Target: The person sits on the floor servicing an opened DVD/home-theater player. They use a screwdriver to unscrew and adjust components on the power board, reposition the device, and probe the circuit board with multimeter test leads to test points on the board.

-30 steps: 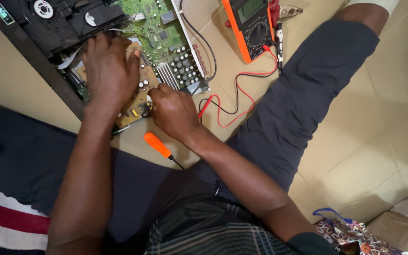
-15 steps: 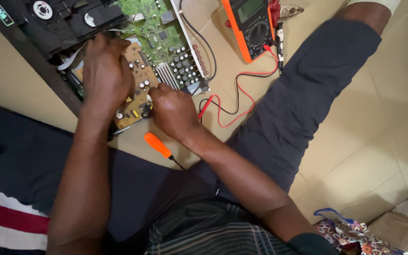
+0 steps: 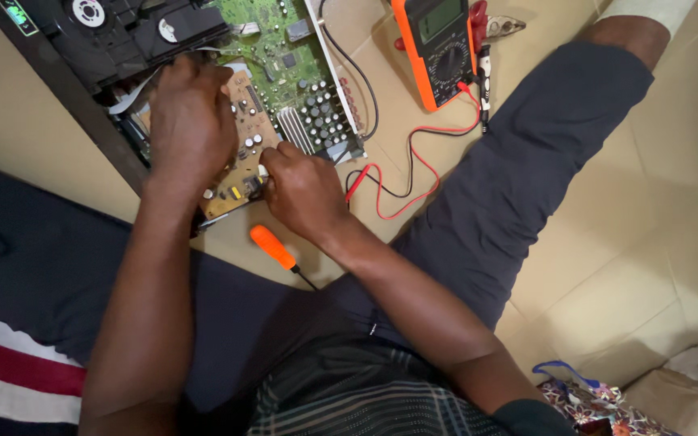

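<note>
A person seated on a tiled floor (image 3: pixel 672 210) works with both bare hands inside an opened black disc player (image 3: pixel 82 56), seen from a camera worn on the head. The left hand (image 3: pixel 191 121) lies palm-down, fingers together, pressed over the upper part of a tan circuit board (image 3: pixel 240 165) that sits at the near edge of the open chassis; whether those fingers clamp anything beneath cannot be told. The right hand (image 3: pixel 304 190) is curled, its fingertips pinched together at the board's lower right corner among small capacitors, touching the board there; whatever it may grip is hidden. Beside the tan board, further from the person, lies a green circuit board (image 3: pixel 272 40) with a ribbed metal heat sink (image 3: pixel 294 129) just next to the right hand's knuckles. A screwdriver with an orange handle (image 3: pixel 275 249) lies on the floor just below the right wrist, apart from both hands. At the top of the frame stands an orange multimeter (image 3: pixel 442 48) with a grey screen and round black dial, its red and black test leads (image 3: pixel 401 173) looping across the floor toward the player. The person's leg in dark trousers (image 3: pixel 519 178) stretches along the right. A patterned cloth bag (image 3: pixel 599 400) lies at bottom right, and a small green rectangular label (image 3: pixel 16 14) sits on the player's front edge, top left.
</note>
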Tool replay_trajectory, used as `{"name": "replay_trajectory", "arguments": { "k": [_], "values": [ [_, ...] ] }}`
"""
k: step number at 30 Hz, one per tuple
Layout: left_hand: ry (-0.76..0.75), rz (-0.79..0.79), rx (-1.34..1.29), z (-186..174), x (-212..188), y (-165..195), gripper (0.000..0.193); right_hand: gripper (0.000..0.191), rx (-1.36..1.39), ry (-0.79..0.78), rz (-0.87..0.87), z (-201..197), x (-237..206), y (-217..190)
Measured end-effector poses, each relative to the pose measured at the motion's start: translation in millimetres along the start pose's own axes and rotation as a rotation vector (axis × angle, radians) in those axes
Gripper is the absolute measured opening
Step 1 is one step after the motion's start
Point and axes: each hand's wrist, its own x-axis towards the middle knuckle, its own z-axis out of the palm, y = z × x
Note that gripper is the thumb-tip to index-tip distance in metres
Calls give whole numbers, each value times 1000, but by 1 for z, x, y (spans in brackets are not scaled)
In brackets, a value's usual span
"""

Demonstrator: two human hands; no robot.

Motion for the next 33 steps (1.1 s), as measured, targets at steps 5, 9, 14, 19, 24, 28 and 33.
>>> {"name": "replay_trajectory", "arguments": {
  "k": [5, 9, 14, 19, 24, 28, 33],
  "values": [
    [-8, -31, -58, -1, -1, 2, 24, 11, -16, -13, -1, 1, 0, 4],
    [35, -19, -160, -1, 0, 0, 24, 19, -61, -34, -17, 4, 1, 8],
    [4, -4, -182, -5, -2, -5, 30, 23, -110, -46, -5, 7, 3, 8],
    [-3, -28, -212, -5, -3, -11, 32, 25, -87, 19, -44, 5, 1, 3],
    [5, -30, -166, -1, -5, -13, 21, 18, -88, 10, -7, 3, 3, -2],
    [-10, -32, -145, 1, -3, -12, 25, 14, -100, -25, 3, 1, 3, -3],
    [-18, -49, -145, 2, -1, -10, 29, 13, -42, 5, 17, 1, 3, -1]
  ]
}}
